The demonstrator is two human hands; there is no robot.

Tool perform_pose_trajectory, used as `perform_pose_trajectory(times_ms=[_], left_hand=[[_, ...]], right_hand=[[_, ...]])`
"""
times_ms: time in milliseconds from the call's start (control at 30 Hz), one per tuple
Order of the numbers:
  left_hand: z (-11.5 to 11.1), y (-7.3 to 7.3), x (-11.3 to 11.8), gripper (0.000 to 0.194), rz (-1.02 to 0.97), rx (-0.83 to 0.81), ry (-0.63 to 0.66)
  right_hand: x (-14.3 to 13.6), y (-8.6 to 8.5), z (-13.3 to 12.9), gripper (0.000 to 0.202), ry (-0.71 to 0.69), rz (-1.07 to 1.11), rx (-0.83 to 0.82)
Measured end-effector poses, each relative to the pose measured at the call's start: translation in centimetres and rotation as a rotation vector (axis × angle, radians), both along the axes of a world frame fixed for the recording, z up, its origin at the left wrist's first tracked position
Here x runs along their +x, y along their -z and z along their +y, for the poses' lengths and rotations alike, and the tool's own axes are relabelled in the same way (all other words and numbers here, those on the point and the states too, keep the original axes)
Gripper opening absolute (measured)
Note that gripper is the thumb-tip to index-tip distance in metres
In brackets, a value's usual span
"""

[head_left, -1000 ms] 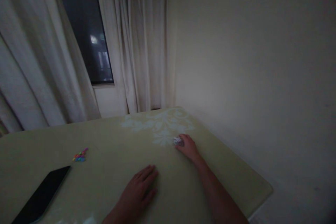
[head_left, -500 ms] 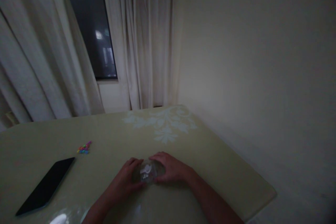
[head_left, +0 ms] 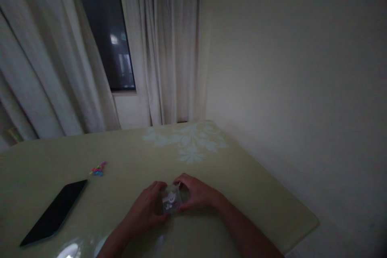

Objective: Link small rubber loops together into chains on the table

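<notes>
A small clear plastic box [head_left: 171,200] with white pieces inside is held between my two hands, low over the near middle of the table. My left hand [head_left: 149,203] grips its left side, thumb at the near edge and fingers at the far edge. On the opposite side, my right hand [head_left: 196,193] curls round the box in the same way. What the white pieces are is too dim and small to tell. Whether the box touches the tabletop I cannot tell.
A dark flat tablet [head_left: 56,213] lies at the left on the pale table [head_left: 127,161]. Beyond it sits a little heap of bright coloured pieces [head_left: 98,169]. Curtains [head_left: 178,48] and a window stand behind; a wall [head_left: 287,68] runs along the right.
The box has turned slightly in my hands, and its edges and white pieces show more sharply. Both hands stay in nearly the same place around it.
</notes>
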State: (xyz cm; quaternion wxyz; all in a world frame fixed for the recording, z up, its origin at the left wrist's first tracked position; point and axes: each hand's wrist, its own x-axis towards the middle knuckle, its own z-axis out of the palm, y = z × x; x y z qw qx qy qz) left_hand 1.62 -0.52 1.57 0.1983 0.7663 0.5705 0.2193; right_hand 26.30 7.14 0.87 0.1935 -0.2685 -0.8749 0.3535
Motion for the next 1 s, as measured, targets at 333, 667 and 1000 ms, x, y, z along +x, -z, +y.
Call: perform_pose_trajectory(times_ms=[333, 667, 1000], left_hand=[[0.1, 0.5, -0.3, 0.062, -0.073, 0.038, 0.061], [0.6, 1.6, -0.9, 0.088, -0.069, 0.025, -0.01], [1.0, 2.2, -1.3, 0.064, -0.005, 0.053, -0.022]], right_hand=[[0.0, -0.3, -0.2, 0.086, 0.016, 0.028, -0.007], [0.2, -0.3, 0.0, 0.085, 0.072, 0.179, -0.016], [6.5, 1.8, 7.0, 0.066, 0.89, 0.406, -0.058]])
